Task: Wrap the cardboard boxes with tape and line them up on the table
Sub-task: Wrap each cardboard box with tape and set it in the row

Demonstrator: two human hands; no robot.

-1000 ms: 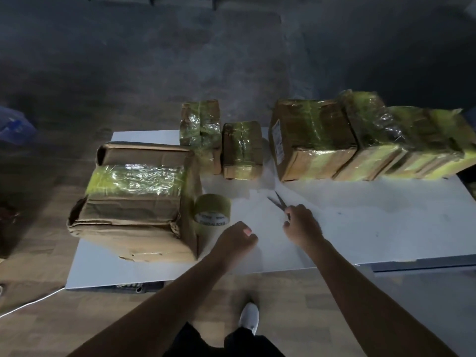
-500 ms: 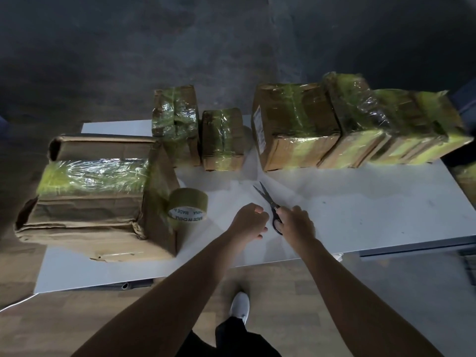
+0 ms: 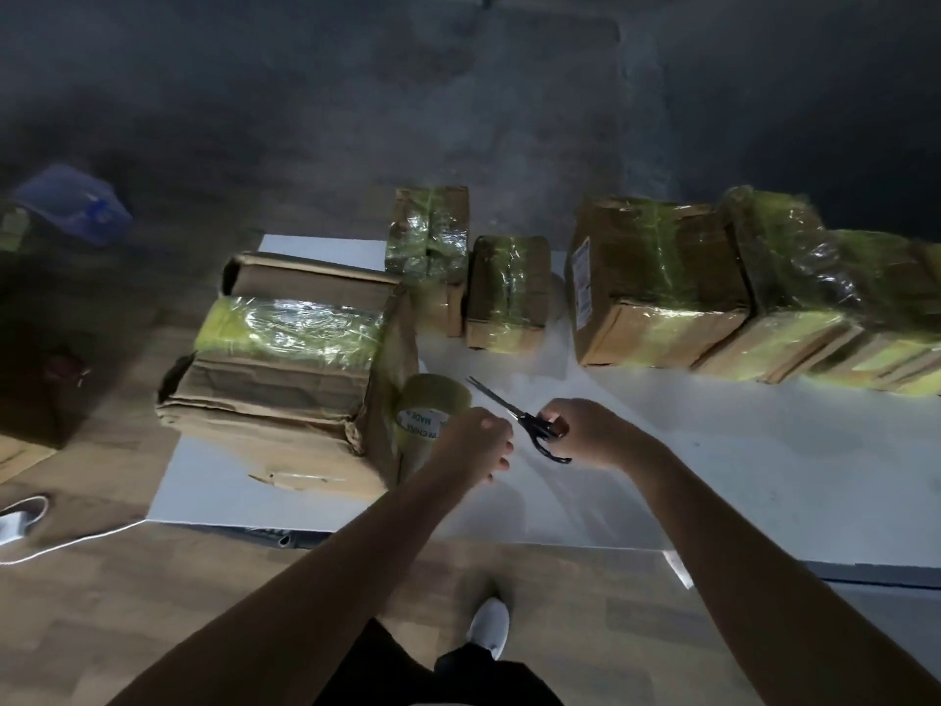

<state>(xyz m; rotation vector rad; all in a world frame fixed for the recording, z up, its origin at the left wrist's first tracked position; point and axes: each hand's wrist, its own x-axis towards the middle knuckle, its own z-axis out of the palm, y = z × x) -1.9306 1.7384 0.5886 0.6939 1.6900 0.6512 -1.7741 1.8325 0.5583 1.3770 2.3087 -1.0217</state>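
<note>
A large crumpled cardboard box (image 3: pixel 285 359) with a band of clear tape across its top stands at the left end of the white table (image 3: pixel 738 461). A tape roll (image 3: pixel 433 415) leans against its right side. My left hand (image 3: pixel 473 440) is closed just right of the roll; whether it holds tape I cannot tell. My right hand (image 3: pixel 590 430) grips the black handles of scissors (image 3: pixel 514 412), lifted off the table, blades pointing up-left towards the roll. Two small wrapped boxes (image 3: pixel 427 247) (image 3: pixel 509 293) stand at the back. A row of bigger wrapped boxes (image 3: pixel 657 282) (image 3: pixel 794 282) runs to the right.
A blue bag (image 3: pixel 71 201) lies on the dark floor at far left. A white cable (image 3: pixel 66 545) and a white shoe (image 3: pixel 20 517) lie on the wooden floor left of the table. My own white shoe (image 3: pixel 489 629) is below the table's near edge.
My right hand has picked the scissors up from the table and swung them left. My left hand has moved up beside the tape roll. The camera view has shifted.
</note>
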